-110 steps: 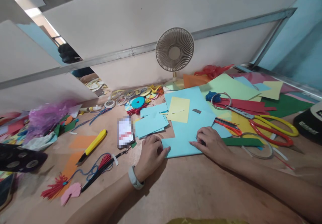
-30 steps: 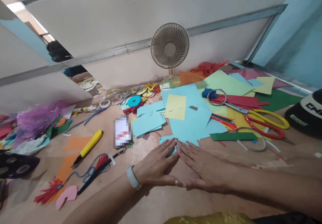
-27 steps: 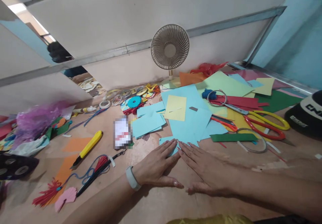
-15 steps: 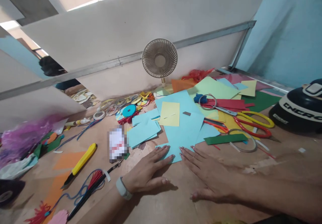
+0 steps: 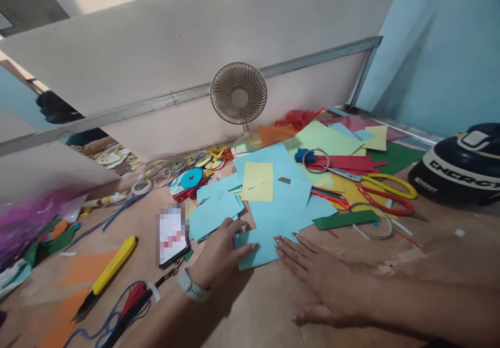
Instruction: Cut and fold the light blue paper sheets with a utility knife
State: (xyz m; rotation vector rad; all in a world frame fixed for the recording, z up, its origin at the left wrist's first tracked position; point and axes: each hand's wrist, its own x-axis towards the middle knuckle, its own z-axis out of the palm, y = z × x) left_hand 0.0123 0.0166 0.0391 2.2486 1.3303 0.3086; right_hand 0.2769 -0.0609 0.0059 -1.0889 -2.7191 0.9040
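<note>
A light-blue paper sheet (image 5: 262, 241) lies on the table in front of me. Its near edge runs between my hands, and other paper pieces rest toward its far part. My left hand (image 5: 224, 249), with a pale wristband, is at the sheet's left edge. Its fingers are bent and stand apart from the thumb, which lies over the sheet's near-left part. Flat and palm down, my right hand (image 5: 318, 272) has its fingertips on the sheet's near-right part. A yellow paper rectangle (image 5: 258, 181) and a small dark scrap (image 5: 284, 180) sit farther up on the blue paper.
Blue cut pieces (image 5: 216, 210) and a phone (image 5: 172, 236) lie left. Nearer me are a yellow cutter knife (image 5: 113, 267) and tangled cords (image 5: 128, 301). Scissors (image 5: 385, 197), a green strip (image 5: 346, 219) and a black jug (image 5: 457, 165) stand or lie right. A fan (image 5: 239, 92) is behind.
My left hand has gone from lying flat on the sheet to bent fingers at its left edge. My right hand remains flat on the paper. The view has shifted slightly.
</note>
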